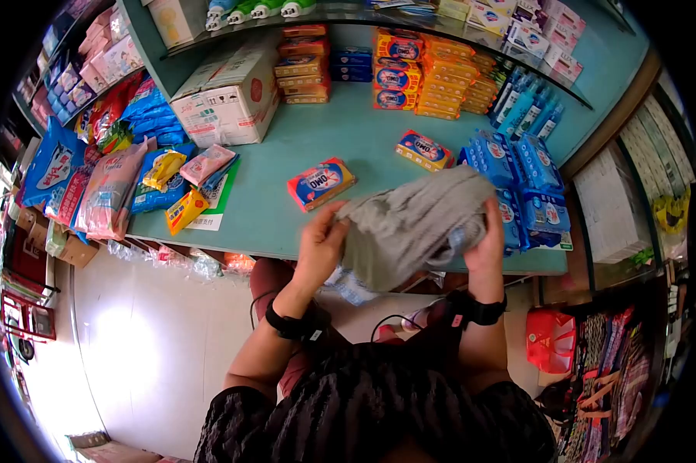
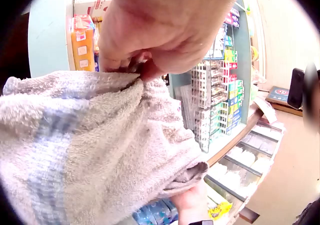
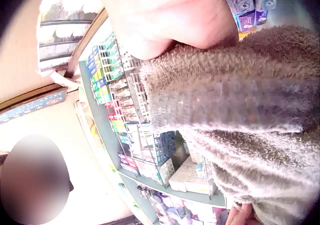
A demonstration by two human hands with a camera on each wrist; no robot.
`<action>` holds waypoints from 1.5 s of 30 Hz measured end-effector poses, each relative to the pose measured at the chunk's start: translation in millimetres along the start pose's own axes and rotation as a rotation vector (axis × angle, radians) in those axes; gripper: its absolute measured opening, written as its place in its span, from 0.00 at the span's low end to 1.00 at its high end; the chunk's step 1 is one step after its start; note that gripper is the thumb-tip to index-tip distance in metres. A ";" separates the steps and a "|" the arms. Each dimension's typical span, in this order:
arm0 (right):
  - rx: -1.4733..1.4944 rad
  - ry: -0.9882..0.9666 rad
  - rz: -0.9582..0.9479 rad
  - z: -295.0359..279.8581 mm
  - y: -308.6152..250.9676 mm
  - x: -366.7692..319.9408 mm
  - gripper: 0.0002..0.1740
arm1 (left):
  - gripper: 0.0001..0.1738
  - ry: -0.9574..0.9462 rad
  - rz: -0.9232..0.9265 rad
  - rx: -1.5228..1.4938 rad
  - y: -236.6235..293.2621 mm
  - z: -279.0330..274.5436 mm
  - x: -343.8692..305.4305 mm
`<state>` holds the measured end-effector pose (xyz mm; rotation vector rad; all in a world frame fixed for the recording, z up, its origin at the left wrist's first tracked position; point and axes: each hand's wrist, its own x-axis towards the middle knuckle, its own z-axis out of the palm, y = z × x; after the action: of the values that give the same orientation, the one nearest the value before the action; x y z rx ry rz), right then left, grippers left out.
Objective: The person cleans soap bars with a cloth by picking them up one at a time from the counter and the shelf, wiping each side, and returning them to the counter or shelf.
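Observation:
A grey terry towel (image 1: 409, 220) with a bluish band hangs bunched between both hands above the counter's front edge. At its left side my left hand (image 1: 321, 247) pinches a gathered bit of cloth between thumb and fingers. The left wrist view shows that pinch on the towel (image 2: 115, 140) close up. My right hand (image 1: 485, 243) grips the towel's other end, its fingers partly hidden by the folds. Past the towel lie two orange OMO soap packs, one soap pack (image 1: 321, 184) nearer the left hand and another soap pack (image 1: 425, 150) farther back.
Blue wipes packs (image 1: 537, 208) are stacked right of the towel. Stacked orange soap packs (image 1: 398, 69) and a white carton (image 1: 228, 96) line the back of the green counter (image 1: 263, 208). Pink and blue bags (image 1: 109, 189) sit at the left, and a glass shelf (image 1: 409, 27) runs above.

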<state>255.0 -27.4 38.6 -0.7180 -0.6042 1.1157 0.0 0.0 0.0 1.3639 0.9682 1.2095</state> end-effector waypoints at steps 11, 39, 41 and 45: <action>-0.055 -0.205 0.089 -7.3 -12.3 -27.5 0.23 | 0.15 -0.177 -0.223 -0.327 29.7 3.8 -20.0; -0.972 -1.163 0.007 29.4 -0.3 -60.1 0.22 | 0.13 -0.271 -0.050 -0.170 77.2 -14.0 -33.4; -1.070 -1.090 -0.115 38.8 -16.0 -65.3 0.19 | 0.12 -0.241 -0.060 -0.141 71.2 -14.9 -33.4; -0.816 -0.996 0.118 38.3 -25.1 -61.7 0.19 | 0.10 -0.145 0.007 -0.048 62.4 -11.1 -31.1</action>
<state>220.7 -84.2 77.4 -0.8541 -1.9559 1.3053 -19.9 -37.6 56.4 1.3975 0.8281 1.1161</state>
